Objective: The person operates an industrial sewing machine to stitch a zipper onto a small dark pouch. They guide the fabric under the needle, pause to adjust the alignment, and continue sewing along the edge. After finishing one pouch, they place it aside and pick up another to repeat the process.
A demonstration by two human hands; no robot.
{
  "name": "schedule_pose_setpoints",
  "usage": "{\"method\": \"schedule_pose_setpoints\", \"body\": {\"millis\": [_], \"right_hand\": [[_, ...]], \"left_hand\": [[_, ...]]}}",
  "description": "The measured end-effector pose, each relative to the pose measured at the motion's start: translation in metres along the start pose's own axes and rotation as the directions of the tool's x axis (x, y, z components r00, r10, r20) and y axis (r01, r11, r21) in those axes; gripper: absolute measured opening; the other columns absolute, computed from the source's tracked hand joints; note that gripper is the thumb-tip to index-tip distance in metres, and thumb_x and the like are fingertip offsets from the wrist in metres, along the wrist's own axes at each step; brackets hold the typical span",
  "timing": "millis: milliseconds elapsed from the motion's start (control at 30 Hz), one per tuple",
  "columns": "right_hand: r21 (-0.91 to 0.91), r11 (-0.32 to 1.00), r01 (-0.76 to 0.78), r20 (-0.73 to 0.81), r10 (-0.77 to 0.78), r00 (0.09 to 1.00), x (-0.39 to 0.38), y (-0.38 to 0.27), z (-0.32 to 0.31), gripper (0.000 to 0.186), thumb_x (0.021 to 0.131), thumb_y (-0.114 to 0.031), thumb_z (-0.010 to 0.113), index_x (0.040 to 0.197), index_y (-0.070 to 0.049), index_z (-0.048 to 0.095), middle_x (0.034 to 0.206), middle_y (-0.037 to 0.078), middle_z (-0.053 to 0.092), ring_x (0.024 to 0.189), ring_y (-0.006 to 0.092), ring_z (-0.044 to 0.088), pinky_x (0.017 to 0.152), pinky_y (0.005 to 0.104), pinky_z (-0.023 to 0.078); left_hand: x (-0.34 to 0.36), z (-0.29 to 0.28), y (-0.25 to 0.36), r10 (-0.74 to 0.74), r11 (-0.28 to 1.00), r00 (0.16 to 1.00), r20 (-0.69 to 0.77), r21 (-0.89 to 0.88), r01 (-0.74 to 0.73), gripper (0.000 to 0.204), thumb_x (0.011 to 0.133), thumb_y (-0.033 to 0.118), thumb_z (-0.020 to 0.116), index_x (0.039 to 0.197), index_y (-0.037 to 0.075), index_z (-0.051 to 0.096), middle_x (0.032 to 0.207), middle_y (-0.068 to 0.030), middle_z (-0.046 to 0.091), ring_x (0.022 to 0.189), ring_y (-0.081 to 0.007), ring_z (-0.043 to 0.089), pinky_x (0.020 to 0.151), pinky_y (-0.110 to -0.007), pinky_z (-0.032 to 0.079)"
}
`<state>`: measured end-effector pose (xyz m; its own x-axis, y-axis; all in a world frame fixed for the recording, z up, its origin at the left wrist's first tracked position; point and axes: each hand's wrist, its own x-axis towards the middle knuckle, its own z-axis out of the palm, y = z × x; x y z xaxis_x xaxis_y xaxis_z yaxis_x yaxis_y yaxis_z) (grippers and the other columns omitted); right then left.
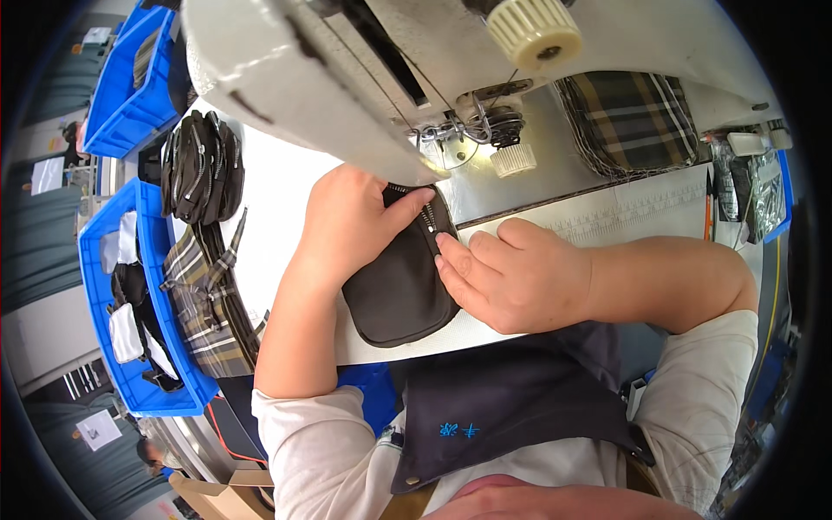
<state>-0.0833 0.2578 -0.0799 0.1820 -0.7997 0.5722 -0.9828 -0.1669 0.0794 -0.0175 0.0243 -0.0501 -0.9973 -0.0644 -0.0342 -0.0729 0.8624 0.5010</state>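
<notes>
A dark, round-cornered zippered pouch lies flat at the front of the sewing table, its top end under the sewing machine. My left hand grips its upper left part, thumb across the top beside the metal zipper. At the pouch's right edge my right hand is closed, thumb and index finger pinching near the lower end of the zipper teeth. Whether those fingers hold the zipper pull or only the edge, I cannot make out. The machine's head hides the top of the pouch.
Several dark zippered pouches are piled at the left, near plaid fabric pieces. Blue bins stand beyond the table's left edge. Plaid panels lie at the right of the metal plate, behind a ruler scale.
</notes>
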Motion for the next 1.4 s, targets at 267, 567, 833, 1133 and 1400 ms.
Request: {"method": "schedule_pose_setpoints", "body": {"millis": [267, 567, 833, 1133, 1400], "right_hand": [[-0.046, 0.999, -0.02, 0.047, 0.023, 0.999, -0.0005, -0.0038, -0.0003, 0.033, 0.073, -0.019, 0.07, 0.097, 0.003, 0.077, 0.097, 0.013, 0.076, 0.077, 0.0171, 0.061, 0.06, 0.0299, 0.044], [-0.026, 0.999, -0.036, 0.034, 0.037, 0.999, -0.0009, -0.0019, 0.0011, 0.033, 0.073, -0.021, 0.069, 0.095, 0.002, 0.077, 0.098, 0.012, 0.076, 0.077, 0.0169, 0.061, 0.059, 0.0291, 0.044], [-0.039, 0.998, -0.039, 0.041, 0.041, 0.998, -0.0009, -0.0017, 0.0012, 0.032, 0.072, -0.02, 0.07, 0.094, 0.003, 0.077, 0.094, 0.012, 0.075, 0.074, 0.0173, 0.06, 0.058, 0.0295, 0.043], [0.012, 0.998, -0.057, 0.017, 0.057, 0.998, -0.001, -0.0009, -0.0034, 0.028, 0.072, -0.018, 0.071, 0.092, 0.001, 0.077, 0.096, 0.012, 0.075, 0.078, 0.0177, 0.06, 0.057, 0.0292, 0.043], [-0.031, 0.999, -0.033, 0.036, 0.035, 0.999, -0.0039, -0.0026, -0.0028, 0.023, 0.072, -0.019, 0.071, 0.084, -0.001, 0.076, 0.097, 0.016, 0.077, 0.081, 0.0184, 0.062, 0.056, 0.0291, 0.041]], "left_hand": [[-0.0004, -0.0008, 0.0052, 0.063, 0.998, 0.996, -0.056, 0.001, -0.063, 0.017, 0.088, 0.01, 0.08, 0.101, 0.002, 0.072, 0.092, -0.0096, 0.074, 0.086, -0.0268, 0.07, 0.077, -0.035, 0.054], [0.0008, 0.0018, 0.0029, 0.019, 1.0, 0.998, -0.067, 0.016, -0.018, 0.015, 0.089, 0.009, 0.077, 0.101, 0.002, 0.073, 0.091, -0.0111, 0.075, 0.084, -0.0276, 0.071, 0.076, -0.036, 0.054], [0.0012, 0.0038, 0.0049, -0.031, 0.999, 0.996, -0.088, 0.034, 0.034, 0.016, 0.089, 0.009, 0.078, 0.102, 0.001, 0.073, 0.091, -0.0106, 0.075, 0.084, -0.0218, 0.073, 0.078, -0.033, 0.056], [0.0009, 0.0061, 0.0081, -0.05, 0.998, 0.993, -0.109, 0.033, 0.054, 0.017, 0.09, 0.009, 0.079, 0.103, 0.0, 0.072, 0.094, -0.0102, 0.076, 0.086, -0.0202, 0.074, 0.08, -0.033, 0.057], [0.0005, 0.0066, 0.0047, -0.08, 0.996, 0.993, -0.087, 0.036, 0.083, 0.017, 0.09, 0.009, 0.079, 0.104, 0.0, 0.072, 0.095, -0.0099, 0.076, 0.088, -0.0204, 0.074, 0.081, -0.032, 0.057]]}}
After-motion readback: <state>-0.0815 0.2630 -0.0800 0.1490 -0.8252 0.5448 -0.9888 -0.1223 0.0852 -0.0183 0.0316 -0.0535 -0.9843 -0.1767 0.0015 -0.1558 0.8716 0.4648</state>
